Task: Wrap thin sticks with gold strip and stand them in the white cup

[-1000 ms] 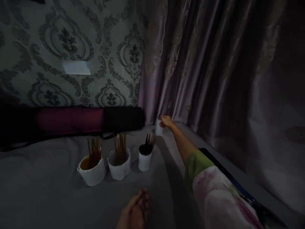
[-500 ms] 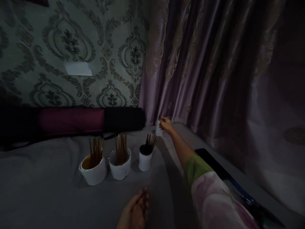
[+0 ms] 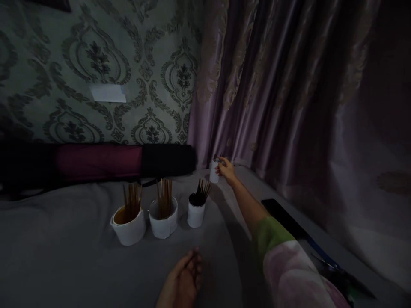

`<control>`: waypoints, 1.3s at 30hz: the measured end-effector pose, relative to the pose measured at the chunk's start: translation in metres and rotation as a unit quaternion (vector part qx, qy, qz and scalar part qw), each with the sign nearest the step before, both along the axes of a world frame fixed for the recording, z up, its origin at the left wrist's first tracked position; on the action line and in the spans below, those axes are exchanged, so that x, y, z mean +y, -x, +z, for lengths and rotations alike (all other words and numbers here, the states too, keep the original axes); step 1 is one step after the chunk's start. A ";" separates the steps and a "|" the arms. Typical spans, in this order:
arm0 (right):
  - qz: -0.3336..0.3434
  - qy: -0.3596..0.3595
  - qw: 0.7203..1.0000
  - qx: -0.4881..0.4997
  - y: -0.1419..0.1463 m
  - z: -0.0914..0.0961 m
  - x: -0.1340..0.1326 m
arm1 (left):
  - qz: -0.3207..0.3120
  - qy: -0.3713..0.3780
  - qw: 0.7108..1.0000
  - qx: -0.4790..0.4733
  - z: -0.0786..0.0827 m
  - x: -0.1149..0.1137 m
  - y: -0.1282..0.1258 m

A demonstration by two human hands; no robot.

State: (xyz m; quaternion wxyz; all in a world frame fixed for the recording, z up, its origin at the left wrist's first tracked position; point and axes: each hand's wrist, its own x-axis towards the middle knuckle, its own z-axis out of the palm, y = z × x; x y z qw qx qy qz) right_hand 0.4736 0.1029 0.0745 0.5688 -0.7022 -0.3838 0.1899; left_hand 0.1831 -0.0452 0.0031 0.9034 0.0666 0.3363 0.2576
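Observation:
My right hand (image 3: 226,170) reaches out to a white container (image 3: 214,174) at the back, by the curtain. Its thumb and fingers come together at the container's top, where thin dark tips show; what they pinch is too small to make out. Nearer, my left hand (image 3: 186,276) is palm up above the grey cloth, its fingers loosely curled and nothing visible in the palm. Three white containers stand left of my right arm: a wide one (image 3: 129,229), a middle one (image 3: 164,225) and a narrow one (image 3: 195,214). Brown thin sticks (image 3: 164,199) stand upright in each.
A black and maroon long bag (image 3: 99,160) lies along the patterned wall. The purple curtain (image 3: 257,85) hangs at the right. On the grey cloth (image 3: 80,256), right of my arm, are a black flat object (image 3: 284,218) and scissors-like dark items (image 3: 334,267).
My right hand stays at the far container, its fingers shifting slightly at the top. The view has moved a little. My left hand has barely moved.

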 end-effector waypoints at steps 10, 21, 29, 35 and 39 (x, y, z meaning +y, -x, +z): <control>0.039 -0.089 0.982 0.164 0.032 -0.009 -0.044 | 0.008 -0.004 1.000 -0.014 0.003 -0.001 0.001; 0.093 -0.095 0.976 0.175 0.072 -0.011 -0.094 | 0.006 -0.017 0.999 -0.028 0.000 0.000 0.002; 0.116 -0.067 0.973 0.188 0.096 -0.012 -0.131 | 0.012 -0.022 0.999 -0.041 0.000 0.000 0.004; 0.138 -0.038 0.972 0.189 0.118 -0.010 -0.148 | 0.013 -0.027 0.998 -0.051 -0.003 0.003 0.005; 0.164 -0.035 0.971 0.171 0.130 -0.009 -0.149 | 0.013 -0.025 0.998 -0.055 -0.004 0.003 0.005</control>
